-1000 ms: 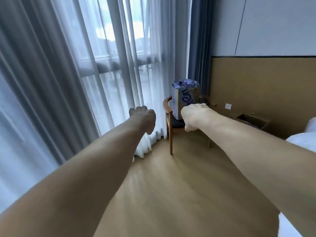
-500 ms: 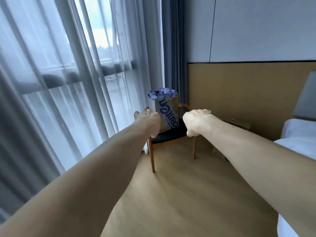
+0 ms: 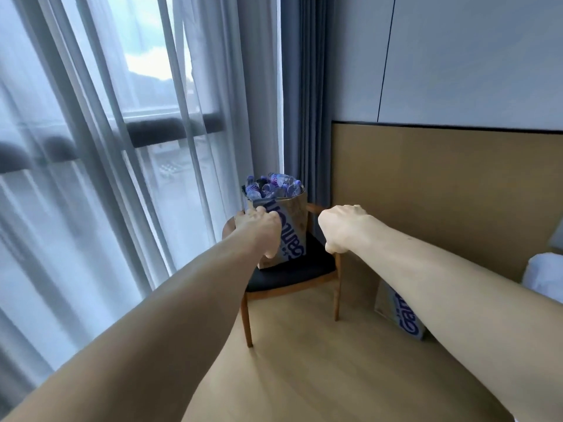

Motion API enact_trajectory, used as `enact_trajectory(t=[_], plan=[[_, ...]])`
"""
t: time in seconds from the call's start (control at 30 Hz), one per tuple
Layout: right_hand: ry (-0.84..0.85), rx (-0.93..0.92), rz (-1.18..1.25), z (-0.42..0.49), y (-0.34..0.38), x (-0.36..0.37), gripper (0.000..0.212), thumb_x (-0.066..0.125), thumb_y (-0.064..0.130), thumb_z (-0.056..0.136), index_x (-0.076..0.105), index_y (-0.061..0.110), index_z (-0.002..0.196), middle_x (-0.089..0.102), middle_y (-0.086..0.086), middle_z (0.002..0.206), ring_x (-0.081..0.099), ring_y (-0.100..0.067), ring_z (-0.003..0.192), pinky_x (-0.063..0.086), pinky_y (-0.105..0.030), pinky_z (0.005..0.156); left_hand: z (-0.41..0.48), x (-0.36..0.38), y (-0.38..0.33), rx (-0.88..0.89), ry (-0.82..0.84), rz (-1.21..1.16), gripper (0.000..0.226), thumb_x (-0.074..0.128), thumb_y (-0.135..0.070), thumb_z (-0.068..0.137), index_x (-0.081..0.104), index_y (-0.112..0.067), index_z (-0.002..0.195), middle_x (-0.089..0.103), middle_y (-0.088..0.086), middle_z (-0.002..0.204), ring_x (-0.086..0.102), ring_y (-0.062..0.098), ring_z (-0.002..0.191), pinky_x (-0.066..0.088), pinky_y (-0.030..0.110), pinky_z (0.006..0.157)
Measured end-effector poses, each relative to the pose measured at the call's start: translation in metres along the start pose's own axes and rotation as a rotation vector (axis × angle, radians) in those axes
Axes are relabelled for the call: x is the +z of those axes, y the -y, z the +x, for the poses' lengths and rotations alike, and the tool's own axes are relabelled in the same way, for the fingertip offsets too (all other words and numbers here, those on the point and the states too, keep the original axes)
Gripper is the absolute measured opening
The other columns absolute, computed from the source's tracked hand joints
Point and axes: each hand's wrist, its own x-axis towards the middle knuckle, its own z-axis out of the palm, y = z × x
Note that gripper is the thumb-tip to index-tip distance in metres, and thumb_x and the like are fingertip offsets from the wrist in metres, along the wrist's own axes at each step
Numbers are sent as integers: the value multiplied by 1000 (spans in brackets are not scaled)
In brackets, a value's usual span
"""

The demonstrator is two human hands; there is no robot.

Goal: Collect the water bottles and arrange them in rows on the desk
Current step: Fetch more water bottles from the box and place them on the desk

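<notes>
Far left of the left hand, sheer white curtains (image 3: 91, 178) over a window, dark rail behind them. Left hand (image 3: 259, 229) stretched forward, fingers curled into a fist, nothing in it. It overlaps the near left edge of a cardboard box (image 3: 294, 217) in this view; can't tell if it touches. The box is brown with blue print, upright on the dark seat of a wooden chair (image 3: 292, 272), between the two hands and just beyond them. Water bottles (image 3: 274, 186) with blue-purple labels fill the open box top, heaped, above and behind the left hand's knuckles. Blue drape (image 3: 307, 102) hangs behind the box, above the gap between the hands. Right hand (image 3: 344, 229) also out in front, closed in a fist, empty, to the right of the box and apart from it, over the chair's right armrest. Below the right forearm, a second printed cardboard box (image 3: 396, 309) on the wooden floor (image 3: 304, 376), leaning at the tan wall panel (image 3: 441, 193), partly hidden by the arm. Far right of the right hand, white bedding (image 3: 545, 275) at the frame edge.
</notes>
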Motion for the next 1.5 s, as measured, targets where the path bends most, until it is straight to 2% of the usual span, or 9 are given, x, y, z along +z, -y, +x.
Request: enact_trajectory(t=[0.2,0.4,0.53,0.67,0.8,0.9,1.13,1.27,1.5], plan=[[-3,2,-6,88,-31,16,17,62,12,87,45,15,89,51,-3,93,57,-27,104,37,-33,79,107,13,-4,6,-7,-9,65,74,-29,77,41,-14,131,45,10,128,43,29,123,34,46,103],[-7,27,-14,195,-54,5,16,59,12,88,43,14,90,46,-3,89,50,-26,87,37,-33,77,219,9,13,17,-4,10,69,76,-29,77,40,-12,134,45,12,127,43,29,122,35,45,101],[-12,17,18,264,-61,5,17,58,11,88,42,15,91,46,-4,90,56,-29,101,35,-33,77,286,12,31,4,9,31,72,77,-31,77,39,-12,136,45,11,131,43,29,124,36,45,101],[20,-9,32,324,-68,13,17,57,11,89,40,15,92,45,-4,90,50,-27,87,36,-33,75,339,24,42,-6,44,20,73,77,-35,78,40,-14,136,45,10,132,43,28,125,35,45,102],[32,-40,44,390,-79,21,11,56,16,91,47,15,98,56,-6,105,57,-28,104,39,-33,76,395,40,53,-38,74,-2,73,78,-35,77,41,-16,136,45,10,133,43,28,125,34,46,104],[37,-52,64,445,-87,31,26,57,19,90,54,11,115,58,-7,118,57,-28,110,41,-33,81,438,51,58,-72,107,-17,70,76,-35,79,41,-15,136,46,10,132,44,27,125,33,47,105],[79,-152,62,576,-118,57,33,58,18,90,53,10,122,57,-7,122,56,-27,113,40,-32,80,550,77,53,-189,182,-76,69,70,-41,82,40,-14,139,45,10,134,42,29,128,33,48,105],[115,-211,57,644,-139,74,33,57,17,91,53,10,122,57,-9,124,56,-29,114,44,-34,87,607,92,42,-246,228,-112,68,68,-38,84,38,-12,139,43,12,134,40,30,128,32,49,107],[193,-327,70,725,-138,118,32,56,17,91,54,9,122,57,-10,124,57,-29,113,45,-32,83,669,131,35,-277,315,-128,62,68,-29,84,39,-12,136,42,12,134,41,31,127,37,46,101]])
